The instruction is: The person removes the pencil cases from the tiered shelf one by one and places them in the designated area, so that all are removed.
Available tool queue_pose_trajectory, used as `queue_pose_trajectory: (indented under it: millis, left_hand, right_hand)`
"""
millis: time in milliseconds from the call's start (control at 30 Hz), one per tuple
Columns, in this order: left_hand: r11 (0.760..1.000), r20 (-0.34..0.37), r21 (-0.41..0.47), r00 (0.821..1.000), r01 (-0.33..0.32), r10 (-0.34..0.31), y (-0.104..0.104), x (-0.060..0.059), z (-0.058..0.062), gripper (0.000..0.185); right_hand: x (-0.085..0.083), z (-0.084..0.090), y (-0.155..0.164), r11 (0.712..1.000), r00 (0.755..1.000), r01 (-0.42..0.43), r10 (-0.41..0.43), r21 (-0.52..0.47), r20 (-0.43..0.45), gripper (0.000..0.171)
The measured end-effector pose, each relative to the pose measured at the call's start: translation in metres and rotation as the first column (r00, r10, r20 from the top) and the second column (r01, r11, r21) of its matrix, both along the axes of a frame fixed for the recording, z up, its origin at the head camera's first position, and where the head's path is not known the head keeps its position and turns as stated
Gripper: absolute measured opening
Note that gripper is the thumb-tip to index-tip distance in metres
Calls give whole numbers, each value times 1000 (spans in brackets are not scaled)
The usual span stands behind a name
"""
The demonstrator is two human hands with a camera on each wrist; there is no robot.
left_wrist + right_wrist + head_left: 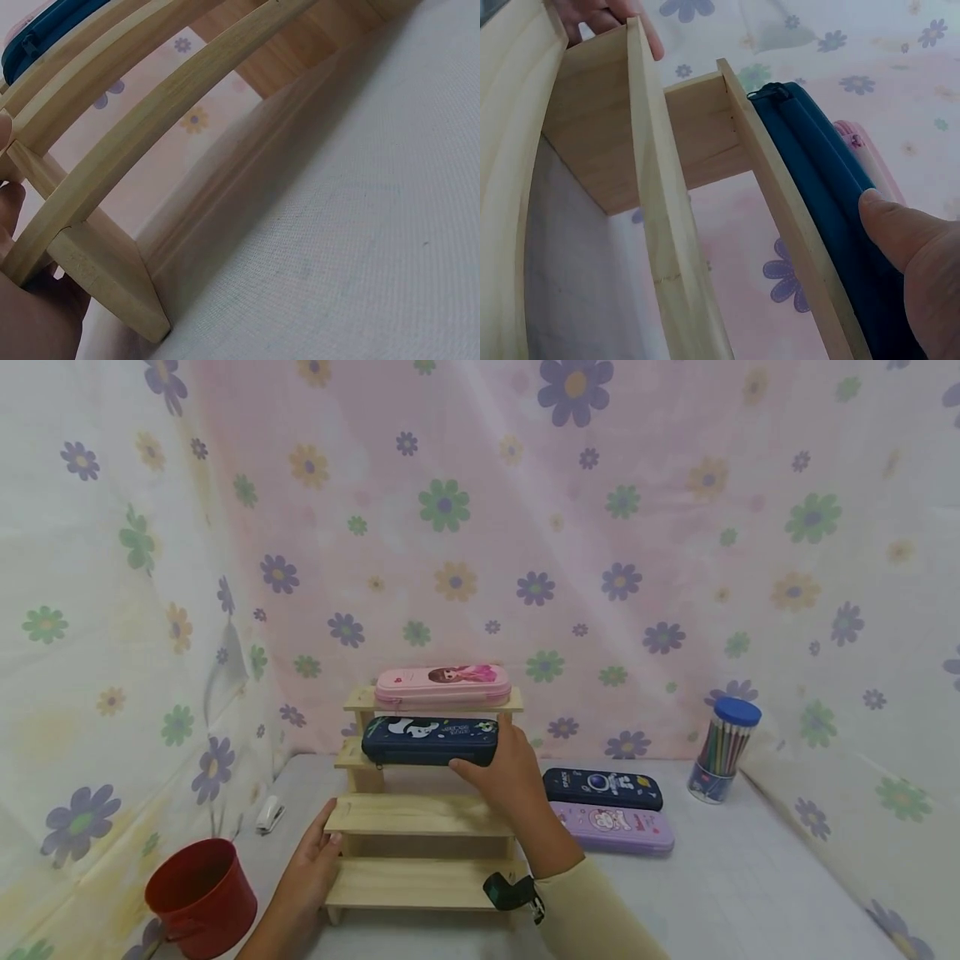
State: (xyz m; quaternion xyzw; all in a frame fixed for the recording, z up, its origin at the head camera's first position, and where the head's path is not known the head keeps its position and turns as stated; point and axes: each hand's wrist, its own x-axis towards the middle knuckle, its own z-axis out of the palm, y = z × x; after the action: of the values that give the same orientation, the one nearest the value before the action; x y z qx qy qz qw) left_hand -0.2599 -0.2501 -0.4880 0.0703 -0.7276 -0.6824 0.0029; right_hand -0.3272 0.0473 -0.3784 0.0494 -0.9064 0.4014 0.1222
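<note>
A dark blue pencil case point(431, 742) with a panda print lies lengthwise on the second-highest step of a wooden stepped rack point(420, 814). My right hand point(510, 768) grips its right end, with the thumb along the front side, as the right wrist view also shows on the blue case point(832, 202). My left hand point(309, 860) holds the rack's left side near the lower steps; in the left wrist view its fingers wrap the wooden side piece point(112, 281). On the top step sits a pink pencil case point(442, 687) with a girl print.
Right of the rack, a navy astronaut pencil case point(603, 788) and a purple pencil case point(622, 828) lie on the white tabletop point(750, 877). A blue-lidded tub of pencils point(723, 752) stands farther right. At left are a red bucket point(202, 897) and a small white object point(270, 815).
</note>
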Motion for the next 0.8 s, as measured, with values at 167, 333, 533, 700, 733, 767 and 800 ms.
queue_pose_trajectory:
  millis: [167,333,533,700,733,767,800]
  left_hand:
    - [1000,-10,-13,1000,-15,15,1,-1,1,65]
    - [1000,-26,-13,1000,-7,7,0,0,1,64]
    - [999,-55,8,998,40,-39,-1,3,-2,65]
    - [999,-34,7,999,40,-39,-1,2,-3,66]
    - [999,-27,5,999,35,-35,-2,2,-3,67]
    - [999,-30,-1,999,32,-32,-2,3,-2,66]
    - [1000,-31,-6,999,27,-27,-2,3,-2,66]
  right_hand:
    - [0,3,-3,1000,1000,24,-24,-2,8,118]
    - [-2,2,-3,998,999,54,-54,-19,0,114]
    - [0,0,-1,996,997,74,-74,-42,1,113]
    - [5,0,3,997,999,48,-47,-66,6,110]
    - [6,0,4,996,999,44,-43,-78,9,108]
    - [7,0,6,995,999,41,-40,-89,9,107]
    - [8,-1,7,994,999,39,-38,-100,9,106]
